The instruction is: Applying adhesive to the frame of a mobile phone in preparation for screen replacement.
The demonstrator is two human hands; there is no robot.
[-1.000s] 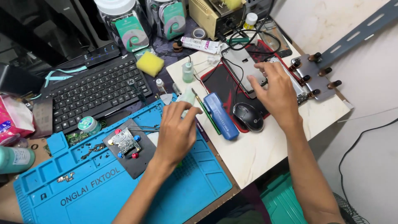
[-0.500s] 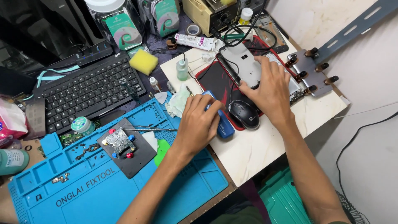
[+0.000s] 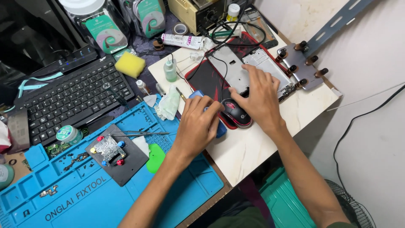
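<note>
a: where do my hands sit, and on what?

b: left hand (image 3: 198,124) rests on the blue oblong tool (image 3: 220,128) at the near edge of the red mat (image 3: 202,78), fingers curled over it, grasping it. right hand (image 3: 257,99) lies flat on the phone frame (image 3: 236,69), fingers spread, pressing it rather than clenched; its thumb is just beside the black-and-red mouse (image 3: 236,113).

a: how will the frame handle?

b: i judge it light, thin and stiff, but fragile: bare metal plate with an exposed board (image 3: 265,63) alongside and thin cables (image 3: 211,67) crossing it. i would take it by the long side rails, not the flat middle.

a: its axis?

b: long axis runs diagonally, from near the mouse toward the counter's far edge. which end is the top i cannot tell.

a: and the blue tool?

b: it looks a smooth plastic body, likely light and a little slippery; mostly hidden under the left hand, it appears to lie roughly along the mat's near edge, beside the blue work mat (image 3: 105,198).
</note>
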